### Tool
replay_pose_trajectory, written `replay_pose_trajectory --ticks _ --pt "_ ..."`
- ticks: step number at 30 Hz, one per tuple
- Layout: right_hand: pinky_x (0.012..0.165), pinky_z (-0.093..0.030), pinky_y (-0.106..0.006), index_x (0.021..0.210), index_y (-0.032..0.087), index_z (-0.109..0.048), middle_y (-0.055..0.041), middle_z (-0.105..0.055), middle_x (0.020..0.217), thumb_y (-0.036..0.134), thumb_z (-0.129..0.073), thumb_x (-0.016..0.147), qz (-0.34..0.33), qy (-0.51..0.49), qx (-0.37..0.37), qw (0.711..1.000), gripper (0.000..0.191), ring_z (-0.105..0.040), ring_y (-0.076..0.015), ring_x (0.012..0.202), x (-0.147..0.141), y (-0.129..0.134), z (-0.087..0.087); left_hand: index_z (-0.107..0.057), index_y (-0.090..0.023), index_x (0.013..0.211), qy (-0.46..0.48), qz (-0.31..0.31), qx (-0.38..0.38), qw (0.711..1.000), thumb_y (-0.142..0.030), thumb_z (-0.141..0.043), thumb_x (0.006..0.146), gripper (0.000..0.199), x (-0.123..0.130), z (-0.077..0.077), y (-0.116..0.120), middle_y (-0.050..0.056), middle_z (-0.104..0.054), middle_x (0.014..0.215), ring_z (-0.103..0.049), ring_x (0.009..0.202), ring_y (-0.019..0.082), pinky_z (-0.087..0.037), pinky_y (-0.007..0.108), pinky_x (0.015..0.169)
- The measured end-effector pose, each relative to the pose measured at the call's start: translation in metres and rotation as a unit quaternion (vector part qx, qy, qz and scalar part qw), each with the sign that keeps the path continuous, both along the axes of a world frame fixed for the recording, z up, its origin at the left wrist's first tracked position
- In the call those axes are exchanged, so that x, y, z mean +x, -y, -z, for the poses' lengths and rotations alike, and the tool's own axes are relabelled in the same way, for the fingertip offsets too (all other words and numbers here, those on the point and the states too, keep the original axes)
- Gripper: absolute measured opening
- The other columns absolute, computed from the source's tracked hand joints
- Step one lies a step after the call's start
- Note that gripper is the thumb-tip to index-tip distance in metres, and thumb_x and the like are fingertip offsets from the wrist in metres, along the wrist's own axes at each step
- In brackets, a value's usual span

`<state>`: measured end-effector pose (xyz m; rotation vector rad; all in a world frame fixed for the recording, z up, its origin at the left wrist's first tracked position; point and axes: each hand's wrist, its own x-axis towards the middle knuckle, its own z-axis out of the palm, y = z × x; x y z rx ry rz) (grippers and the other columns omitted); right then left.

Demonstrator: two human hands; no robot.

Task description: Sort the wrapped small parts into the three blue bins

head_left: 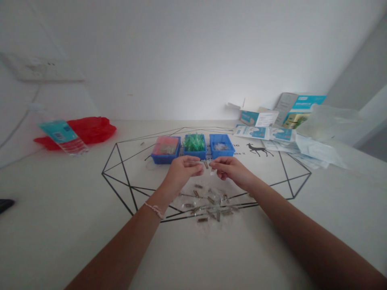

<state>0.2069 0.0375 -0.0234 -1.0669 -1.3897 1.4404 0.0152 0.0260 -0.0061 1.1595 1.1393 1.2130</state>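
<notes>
Two hands are working low over the white table (69, 225), and here they come, the left hand (183, 173) and the right hand (231, 169) meeting almost fingertip to fingertip! The left fingers (196, 169) are curled and pinched together, the right fingers (220, 165) curled in too, with a small white scrap (213, 172) right at them. Is either hand gripping it? From this angle, I cannot tell. Just below the wrists, a loose scatter of small brown pieces in clear wrappers (208, 205) lies across a black line-drawn polygon (292, 179) printed on the table, and one lone brown piece (206, 164) sits just beyond the fingertips. Straight ahead, side by side: a blue tray with pink contents (165, 160), a blue tray of green pieces (194, 156), and a blue tray of clear packets (222, 155). Over on the right, cardboard boxes (258, 118) and blue-printed packets (250, 132) are heaped up; on the left, a red plastic bag (90, 131). A pink band (154, 210) circles the left wrist!
</notes>
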Motion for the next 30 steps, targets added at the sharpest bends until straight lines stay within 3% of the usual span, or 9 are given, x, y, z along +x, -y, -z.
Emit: replay_pose_trajectory --ticks 5,8,11,14,19,24,26,30 --pt "0.041 -0.029 -0.021 0.073 0.016 -0.070 0.0062 -0.052 0.050 0.039 -0.081 0.068 0.021 0.013 0.004 1.000 0.026 -0.040 -0.0050 0.042 -0.001 0.000 -0.001 -0.074 -0.010 0.079 -0.067 -0.010 -0.009 0.998 -0.015 -0.081 0.063 0.019 0.000 -0.004 0.003 0.007 -0.073 0.071 -0.060 0.057 0.013 -0.047 0.026 0.052" --pt "0.039 -0.031 -0.021 0.078 0.016 -0.072 0.0012 -0.064 0.057 0.039 -0.080 0.071 -0.001 0.031 0.002 1.000 0.025 -0.046 -0.0060 0.041 0.001 0.001 -0.001 -0.075 -0.012 0.079 -0.067 -0.006 -0.004 0.998 -0.015 -0.077 0.065 0.014 0.000 -0.005 0.003 0.006 -0.073 0.070 -0.064 0.061 0.015 -0.051 0.028 0.058" --pt "0.044 -0.041 -0.021 0.087 0.017 -0.075 -0.0055 -0.076 0.080 0.033 -0.079 0.069 -0.013 0.032 0.018 0.999 0.024 -0.064 -0.0117 0.056 0.002 -0.001 0.000 -0.074 -0.014 0.072 -0.077 -0.015 0.021 0.997 -0.011 -0.075 0.063 0.009 0.000 -0.004 0.002 0.005 -0.074 0.071 -0.068 0.069 0.016 -0.055 0.032 0.073" --pt "0.052 -0.048 -0.022 0.091 0.020 -0.077 -0.0064 -0.078 0.094 0.026 -0.079 0.066 0.002 0.035 0.075 0.997 0.026 -0.071 -0.0167 0.073 0.002 -0.005 0.005 -0.072 -0.014 0.075 -0.060 -0.029 0.055 0.996 -0.005 -0.073 0.058 0.020 -0.001 -0.002 -0.001 0.004 -0.076 0.075 -0.069 0.074 0.017 -0.055 0.034 0.081" --pt "0.061 -0.052 -0.027 0.093 0.021 -0.078 -0.0055 -0.078 0.098 0.028 -0.075 0.071 0.020 0.053 0.190 0.980 0.023 -0.069 -0.0165 0.077 0.000 -0.009 0.011 -0.066 -0.014 0.093 -0.009 -0.032 0.074 0.997 0.000 -0.074 0.050 0.045 -0.001 0.001 -0.003 0.003 -0.076 0.076 -0.071 0.074 0.018 -0.056 0.033 0.076" --pt "0.062 -0.051 -0.027 0.077 0.020 -0.075 -0.0053 -0.074 0.088 0.039 -0.079 0.073 0.087 0.110 0.260 0.955 0.020 -0.064 -0.0150 0.073 -0.003 -0.005 0.008 -0.067 -0.013 0.077 -0.032 -0.021 0.052 0.998 -0.014 -0.080 0.059 0.022 0.004 -0.001 0.001 0.003 -0.072 0.068 -0.066 0.061 0.014 -0.054 0.028 0.064" --pt "0.056 -0.049 -0.025 0.071 0.019 -0.070 -0.0040 -0.071 0.076 0.046 -0.078 0.073 0.071 0.108 0.228 0.965 0.028 -0.062 -0.0137 0.066 -0.004 -0.003 0.007 -0.067 -0.013 0.076 -0.040 -0.013 0.029 0.999 -0.019 -0.078 0.064 0.017 0.007 -0.001 0.002 0.003 -0.071 0.066 -0.063 0.057 0.013 -0.052 0.026 0.057" --pt "0.041 -0.039 -0.021 0.072 0.018 -0.063 -0.0019 -0.069 0.063 0.052 -0.079 0.073 0.020 0.035 0.048 0.998 0.038 -0.054 -0.0092 0.045 -0.003 -0.003 0.002 -0.068 -0.014 0.083 -0.106 -0.017 0.024 0.994 -0.022 -0.075 0.067 0.019 0.006 0.001 0.001 0.001 -0.069 0.064 -0.060 0.052 0.013 -0.044 0.024 0.048"
